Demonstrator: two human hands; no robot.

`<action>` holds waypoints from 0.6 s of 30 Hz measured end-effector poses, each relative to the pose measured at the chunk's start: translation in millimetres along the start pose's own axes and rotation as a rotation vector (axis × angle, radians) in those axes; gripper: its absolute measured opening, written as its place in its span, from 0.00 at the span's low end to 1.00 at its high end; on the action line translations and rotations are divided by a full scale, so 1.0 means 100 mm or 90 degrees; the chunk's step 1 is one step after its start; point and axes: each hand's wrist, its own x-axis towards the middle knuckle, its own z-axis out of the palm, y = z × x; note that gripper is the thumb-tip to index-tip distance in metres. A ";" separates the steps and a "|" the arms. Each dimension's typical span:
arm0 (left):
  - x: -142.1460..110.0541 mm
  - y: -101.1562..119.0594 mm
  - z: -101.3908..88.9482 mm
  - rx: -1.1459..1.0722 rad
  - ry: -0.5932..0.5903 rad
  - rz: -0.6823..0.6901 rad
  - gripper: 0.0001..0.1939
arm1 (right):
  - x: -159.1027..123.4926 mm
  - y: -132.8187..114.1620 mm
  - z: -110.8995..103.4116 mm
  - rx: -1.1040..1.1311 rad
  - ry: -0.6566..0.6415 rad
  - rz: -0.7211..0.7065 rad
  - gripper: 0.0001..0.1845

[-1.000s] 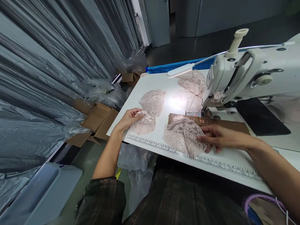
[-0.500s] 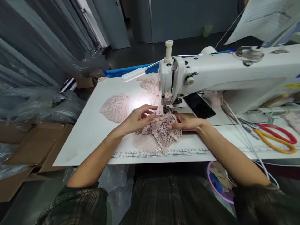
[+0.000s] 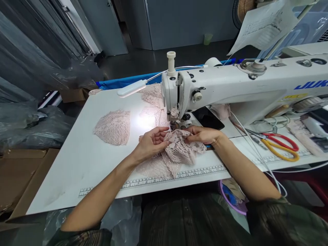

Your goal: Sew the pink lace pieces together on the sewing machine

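Pale pink lace fabric (image 3: 180, 148) lies bunched in front of the needle area of a white sewing machine (image 3: 225, 83). My left hand (image 3: 151, 143) has its thumb and fingers closed on the left edge of the lace, close to the presser foot (image 3: 174, 125). On the other side, my right hand (image 3: 203, 135) pinches the gathered lace between thumb and fingers. Part of the fabric spreads flat below the hands, over the printed ruler (image 3: 189, 175). A separate lace cup piece (image 3: 112, 127) rests to the left, and more lace (image 3: 153, 94) lies behind the needle.
A lamp (image 3: 132, 89) lights the table (image 3: 74, 160). Under the machine arm lies a black phone (image 3: 208, 118). Scissors (image 3: 280, 147) with red and yellow handles sit at right, near a white cable (image 3: 253, 147). A purple-rimmed bin (image 3: 232, 205) stands below the table edge.
The head view has shifted right. The fabric at the needle is more bunched up, and the small white label with a red mark no longer shows. Both hands stay on the lace.
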 end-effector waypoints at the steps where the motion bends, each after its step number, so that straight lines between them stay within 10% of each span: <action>1: 0.00 -0.01 -0.01 -0.017 -0.009 0.000 0.28 | -0.01 -0.02 -0.02 0.004 0.019 0.001 0.14; 18: 0.04 -0.13 0.00 -0.120 0.006 -0.022 0.35 | 0.02 0.05 -0.04 0.046 0.193 -0.011 0.18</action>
